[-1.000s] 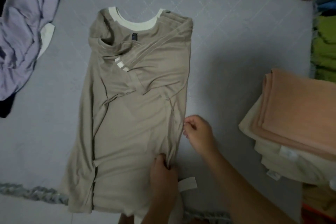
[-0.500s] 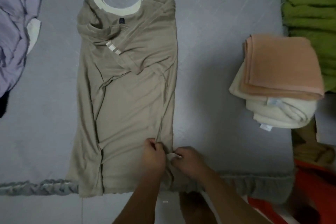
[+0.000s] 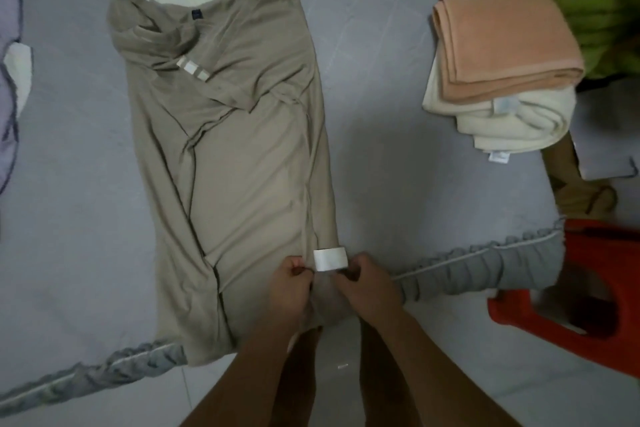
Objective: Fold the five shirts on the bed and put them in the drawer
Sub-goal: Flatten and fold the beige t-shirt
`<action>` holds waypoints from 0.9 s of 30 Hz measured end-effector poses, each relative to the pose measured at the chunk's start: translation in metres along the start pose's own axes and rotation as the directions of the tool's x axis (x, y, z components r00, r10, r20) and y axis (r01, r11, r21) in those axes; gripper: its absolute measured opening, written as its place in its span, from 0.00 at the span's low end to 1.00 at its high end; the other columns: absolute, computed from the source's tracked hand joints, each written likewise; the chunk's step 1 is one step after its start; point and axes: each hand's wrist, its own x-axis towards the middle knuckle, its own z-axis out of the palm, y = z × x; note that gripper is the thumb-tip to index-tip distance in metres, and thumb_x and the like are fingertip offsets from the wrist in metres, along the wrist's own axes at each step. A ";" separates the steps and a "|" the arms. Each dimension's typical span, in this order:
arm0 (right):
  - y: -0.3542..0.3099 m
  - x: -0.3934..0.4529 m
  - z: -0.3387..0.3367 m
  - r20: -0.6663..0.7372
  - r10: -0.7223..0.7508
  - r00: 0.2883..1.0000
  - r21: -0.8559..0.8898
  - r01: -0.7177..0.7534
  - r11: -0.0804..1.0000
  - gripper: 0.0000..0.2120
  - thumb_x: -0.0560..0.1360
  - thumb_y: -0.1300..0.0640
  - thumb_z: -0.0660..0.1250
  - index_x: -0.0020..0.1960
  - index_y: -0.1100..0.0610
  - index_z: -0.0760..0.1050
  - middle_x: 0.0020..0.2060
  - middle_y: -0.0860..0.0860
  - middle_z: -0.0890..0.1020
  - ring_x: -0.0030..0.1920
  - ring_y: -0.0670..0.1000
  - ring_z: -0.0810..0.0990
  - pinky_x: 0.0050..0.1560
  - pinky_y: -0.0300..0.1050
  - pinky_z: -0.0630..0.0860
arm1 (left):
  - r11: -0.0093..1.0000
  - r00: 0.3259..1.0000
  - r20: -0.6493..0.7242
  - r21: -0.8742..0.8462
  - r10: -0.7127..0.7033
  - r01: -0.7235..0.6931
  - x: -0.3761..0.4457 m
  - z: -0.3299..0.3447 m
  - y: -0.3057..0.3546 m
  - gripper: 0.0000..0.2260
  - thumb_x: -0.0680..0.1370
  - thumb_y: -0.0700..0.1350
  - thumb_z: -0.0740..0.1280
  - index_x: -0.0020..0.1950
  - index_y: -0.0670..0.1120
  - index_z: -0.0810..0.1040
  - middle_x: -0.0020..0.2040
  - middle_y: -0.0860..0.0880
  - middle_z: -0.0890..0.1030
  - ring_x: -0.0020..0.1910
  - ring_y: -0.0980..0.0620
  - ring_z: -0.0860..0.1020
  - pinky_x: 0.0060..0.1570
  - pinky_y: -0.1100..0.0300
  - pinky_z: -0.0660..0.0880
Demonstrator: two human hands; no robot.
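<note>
The tan shirt (image 3: 235, 156) lies lengthwise on the grey bed (image 3: 377, 107), sides folded in, its hem hanging over the bed's near edge. Left hand (image 3: 289, 282) and right hand (image 3: 369, 282) pinch that hem either side of a white label (image 3: 330, 257), whose writing is unreadable. Right of the shirt sit two folded shirts, pink shirt (image 3: 502, 35) atop cream shirt (image 3: 512, 118).

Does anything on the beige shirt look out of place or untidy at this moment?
Yes. A white care label sticks out near the hem of the beige shirt, between the left hand and the right hand, which grip the cloth there. The folded sleeves near the collar lie crumpled and askew.
</note>
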 end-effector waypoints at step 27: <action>-0.001 -0.004 0.007 -0.063 -0.075 0.995 -0.085 0.069 0.994 0.15 0.75 0.41 0.67 0.50 0.52 0.76 0.42 0.48 0.80 0.42 0.50 0.78 0.41 0.45 0.70 | 0.885 0.812 -0.353 0.222 0.464 -0.410 -0.023 -0.044 -0.052 0.07 0.78 0.36 0.65 0.52 0.44 0.80 0.48 0.46 0.80 0.47 0.49 0.77 0.53 0.57 0.73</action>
